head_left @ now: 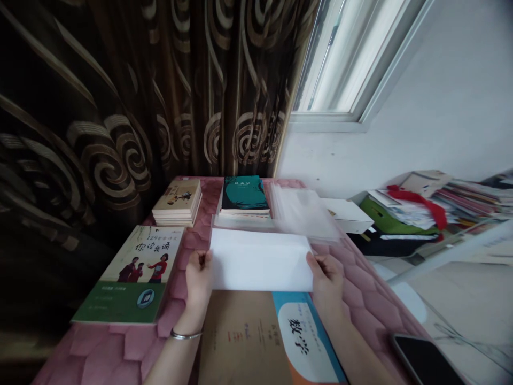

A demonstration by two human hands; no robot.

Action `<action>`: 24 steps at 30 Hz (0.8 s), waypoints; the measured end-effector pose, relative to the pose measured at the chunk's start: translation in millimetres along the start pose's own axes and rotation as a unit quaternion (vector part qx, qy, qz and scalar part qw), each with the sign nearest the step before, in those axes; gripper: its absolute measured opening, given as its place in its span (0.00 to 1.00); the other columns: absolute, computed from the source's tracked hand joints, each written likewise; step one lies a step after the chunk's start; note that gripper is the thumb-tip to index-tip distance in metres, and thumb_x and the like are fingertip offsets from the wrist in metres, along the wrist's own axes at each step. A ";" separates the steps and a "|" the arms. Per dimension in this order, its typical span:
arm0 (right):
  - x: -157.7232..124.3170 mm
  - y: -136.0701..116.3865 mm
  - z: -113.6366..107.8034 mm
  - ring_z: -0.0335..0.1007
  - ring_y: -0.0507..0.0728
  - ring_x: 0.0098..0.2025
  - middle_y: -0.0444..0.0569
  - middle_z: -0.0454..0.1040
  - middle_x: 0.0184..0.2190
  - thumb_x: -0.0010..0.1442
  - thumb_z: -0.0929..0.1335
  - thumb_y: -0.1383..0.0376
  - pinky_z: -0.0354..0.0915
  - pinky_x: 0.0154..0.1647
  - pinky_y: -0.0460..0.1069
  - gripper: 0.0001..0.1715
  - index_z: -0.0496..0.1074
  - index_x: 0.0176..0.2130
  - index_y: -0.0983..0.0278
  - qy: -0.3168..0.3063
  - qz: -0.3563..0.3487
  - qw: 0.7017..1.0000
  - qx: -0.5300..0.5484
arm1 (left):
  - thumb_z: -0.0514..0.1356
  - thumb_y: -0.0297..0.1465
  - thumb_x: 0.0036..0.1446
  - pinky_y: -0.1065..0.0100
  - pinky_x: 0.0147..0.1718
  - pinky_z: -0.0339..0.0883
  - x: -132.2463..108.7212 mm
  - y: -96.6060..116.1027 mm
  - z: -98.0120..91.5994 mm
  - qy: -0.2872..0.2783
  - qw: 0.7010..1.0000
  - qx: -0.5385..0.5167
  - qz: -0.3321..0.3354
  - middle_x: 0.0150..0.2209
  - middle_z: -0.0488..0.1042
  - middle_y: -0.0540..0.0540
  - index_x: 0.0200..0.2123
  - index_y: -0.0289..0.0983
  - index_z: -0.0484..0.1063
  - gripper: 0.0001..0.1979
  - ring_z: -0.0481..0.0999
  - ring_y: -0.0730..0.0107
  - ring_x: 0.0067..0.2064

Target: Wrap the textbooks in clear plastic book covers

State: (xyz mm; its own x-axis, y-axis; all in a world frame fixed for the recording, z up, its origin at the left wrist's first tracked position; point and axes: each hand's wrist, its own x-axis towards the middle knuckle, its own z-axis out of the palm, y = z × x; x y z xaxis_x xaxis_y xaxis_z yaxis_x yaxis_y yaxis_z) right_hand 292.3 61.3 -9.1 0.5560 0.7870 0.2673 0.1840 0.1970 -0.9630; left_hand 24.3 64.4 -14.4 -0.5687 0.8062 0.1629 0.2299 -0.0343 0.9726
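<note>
A white sheet (261,261) is stretched flat between my two hands, with a strip of clear plastic (248,222) showing along its far edge. My left hand (199,275) pinches the sheet's left edge between thumb and curled fingers. At the right edge, my right hand (326,275) grips it the same way. Below the sheet lies a book in brown paper (244,337), partly hidden by it. Beside that, half under my right forearm, is a blue and white textbook (300,337). Whether the brown-covered book overlaps the textbook I cannot tell.
On the pink quilted tabletop (116,353) are a green and white book (132,278), a stack of tan books (178,200), teal-covered books (245,193) and clear plastic sleeves (302,211). A phone (422,358) lies at the right edge. Piled papers (404,208) stand beyond.
</note>
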 end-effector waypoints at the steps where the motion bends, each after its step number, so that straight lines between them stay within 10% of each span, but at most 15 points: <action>1: 0.2 1.2 -0.1 0.56 0.52 0.24 0.43 0.64 0.19 0.49 0.70 0.46 0.55 0.23 0.48 0.24 0.65 0.20 0.62 -0.001 0.005 1.000 0.002 | 0.58 0.42 0.49 0.69 0.27 0.60 -0.3 0.5 -0.1 0.004 1.000 0.021 0.013 0.22 0.70 0.49 0.26 0.37 0.68 0.14 0.68 0.69 0.25; 24: 13.0 7.1 -4.8 0.58 0.54 0.23 0.43 0.67 0.20 0.48 0.71 0.44 0.56 0.22 0.49 0.24 0.69 0.21 0.61 -0.097 0.042 0.994 0.004 | 0.50 0.34 0.58 0.66 0.26 0.61 -12.5 3.9 7.1 0.064 0.984 0.139 0.090 0.29 0.72 0.44 0.32 0.40 0.60 0.05 0.72 0.63 0.28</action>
State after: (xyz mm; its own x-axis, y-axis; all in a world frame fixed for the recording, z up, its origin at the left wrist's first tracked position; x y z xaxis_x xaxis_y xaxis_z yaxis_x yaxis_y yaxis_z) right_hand 304.7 70.2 -12.3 0.4024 0.8987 0.1742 0.1368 0.1291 -0.9821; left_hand 38.0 58.4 -13.8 -0.5903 0.7196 0.3657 0.5327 0.0069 0.8463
